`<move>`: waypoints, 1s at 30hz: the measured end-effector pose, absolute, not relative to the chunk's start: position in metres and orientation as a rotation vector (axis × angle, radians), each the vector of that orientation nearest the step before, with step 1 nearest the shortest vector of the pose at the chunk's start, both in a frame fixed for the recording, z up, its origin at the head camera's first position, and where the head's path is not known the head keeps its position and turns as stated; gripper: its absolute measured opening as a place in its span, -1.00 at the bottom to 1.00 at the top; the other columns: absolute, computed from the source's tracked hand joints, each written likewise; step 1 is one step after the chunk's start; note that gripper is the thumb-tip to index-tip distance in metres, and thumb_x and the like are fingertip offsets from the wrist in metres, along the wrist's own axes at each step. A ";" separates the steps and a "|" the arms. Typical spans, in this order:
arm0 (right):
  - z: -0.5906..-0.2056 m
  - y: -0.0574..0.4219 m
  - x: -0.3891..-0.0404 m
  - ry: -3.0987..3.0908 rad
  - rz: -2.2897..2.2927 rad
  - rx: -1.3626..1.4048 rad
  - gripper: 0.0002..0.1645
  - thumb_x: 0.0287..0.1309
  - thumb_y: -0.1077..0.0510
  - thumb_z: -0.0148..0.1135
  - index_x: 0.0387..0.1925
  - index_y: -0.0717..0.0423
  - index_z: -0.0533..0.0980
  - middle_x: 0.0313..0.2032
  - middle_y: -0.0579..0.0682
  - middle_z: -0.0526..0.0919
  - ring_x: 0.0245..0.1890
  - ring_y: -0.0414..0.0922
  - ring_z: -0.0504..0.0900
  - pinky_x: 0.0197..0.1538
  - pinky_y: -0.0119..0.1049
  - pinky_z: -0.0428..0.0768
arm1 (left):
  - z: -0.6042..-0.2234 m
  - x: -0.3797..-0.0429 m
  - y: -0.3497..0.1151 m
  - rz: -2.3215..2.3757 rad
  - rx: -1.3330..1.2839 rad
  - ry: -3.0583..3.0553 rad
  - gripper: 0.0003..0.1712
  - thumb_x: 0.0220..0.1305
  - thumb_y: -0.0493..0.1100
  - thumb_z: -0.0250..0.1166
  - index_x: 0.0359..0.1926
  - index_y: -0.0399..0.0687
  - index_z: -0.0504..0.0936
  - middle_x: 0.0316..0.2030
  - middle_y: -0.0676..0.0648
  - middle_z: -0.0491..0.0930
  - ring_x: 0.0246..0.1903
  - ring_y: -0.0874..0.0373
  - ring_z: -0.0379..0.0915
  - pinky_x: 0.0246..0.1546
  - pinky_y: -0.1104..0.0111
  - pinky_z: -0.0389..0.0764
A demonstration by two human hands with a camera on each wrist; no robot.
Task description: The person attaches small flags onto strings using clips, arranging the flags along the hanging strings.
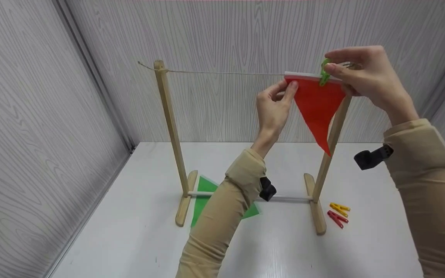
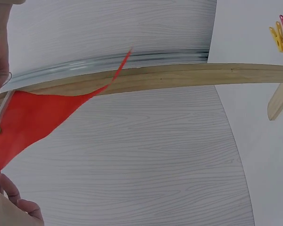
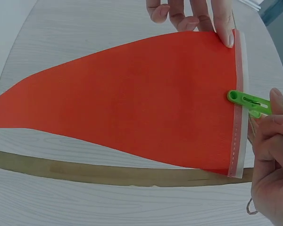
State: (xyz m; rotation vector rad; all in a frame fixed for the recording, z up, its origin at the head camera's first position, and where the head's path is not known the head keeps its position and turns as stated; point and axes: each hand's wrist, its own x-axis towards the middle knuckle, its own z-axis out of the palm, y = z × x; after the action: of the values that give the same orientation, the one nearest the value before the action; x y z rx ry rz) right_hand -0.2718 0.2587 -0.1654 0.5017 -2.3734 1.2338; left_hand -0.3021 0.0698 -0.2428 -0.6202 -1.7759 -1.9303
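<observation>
A red triangular pennant (image 1: pixel 317 104) with a white top edge hangs at the right end of a string (image 1: pixel 222 73), point down. My left hand (image 1: pixel 274 108) pinches its upper left corner between thumb and fingers. With thumb and fingertips my right hand (image 1: pixel 373 75) grips a green clothespin (image 1: pixel 324 72), whose jaws sit over the white top edge near the middle. In the right wrist view the clothespin (image 3: pixel 249 101) lies across that edge, and the left thumb presses the pennant's corner.
The string runs between two wooden posts (image 1: pixel 170 127) on feet, joined low by a white rod (image 1: pixel 284 198). Green pennants (image 1: pixel 205 187) lie on the white table (image 1: pixel 129 231), partly hidden by my left forearm. A yellow clothespin (image 1: pixel 340 209) and a red clothespin (image 1: pixel 337 219) lie right of the stand.
</observation>
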 end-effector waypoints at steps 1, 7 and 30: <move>-0.165 0.259 -0.272 -2.371 1.239 0.506 -0.45 0.29 0.07 0.34 0.23 0.24 0.54 -0.47 -0.20 0.61 -0.71 -0.25 0.34 -0.62 -0.54 0.36 | -0.243 -0.302 0.070 -1.933 -0.620 -1.775 -0.67 0.39 -0.21 0.29 0.08 -0.33 0.67 -0.08 -0.26 0.73 -0.24 0.16 0.63 -0.19 0.56 0.60; -0.166 0.259 -0.272 -2.364 1.263 0.513 -0.46 0.28 0.07 0.35 0.23 0.21 0.54 -0.47 -0.21 0.62 -0.72 -0.25 0.34 -0.63 -0.54 0.35 | -0.246 -0.301 0.068 -1.958 -0.629 -1.760 -0.65 0.36 -0.21 0.32 0.11 -0.30 0.67 -0.06 -0.26 0.73 -0.24 0.20 0.62 -0.15 0.53 0.63; -0.180 0.253 -0.267 -2.194 1.315 0.534 -0.45 0.30 0.12 0.33 0.30 0.09 0.50 -0.08 -0.23 0.66 -0.68 -0.30 0.44 -0.55 -0.60 0.50 | -0.289 -0.298 0.042 -1.854 -0.697 -1.919 -0.57 0.33 -0.14 0.36 0.17 -0.19 0.62 0.06 -0.14 0.70 -0.10 0.28 0.56 0.00 0.46 0.56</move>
State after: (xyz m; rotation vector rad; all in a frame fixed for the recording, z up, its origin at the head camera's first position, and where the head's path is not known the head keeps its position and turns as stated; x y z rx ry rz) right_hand -0.2672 0.2532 -0.1804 0.5336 -2.1936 1.3154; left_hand -0.2983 0.0420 -0.2888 -0.6970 -1.9190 -1.8542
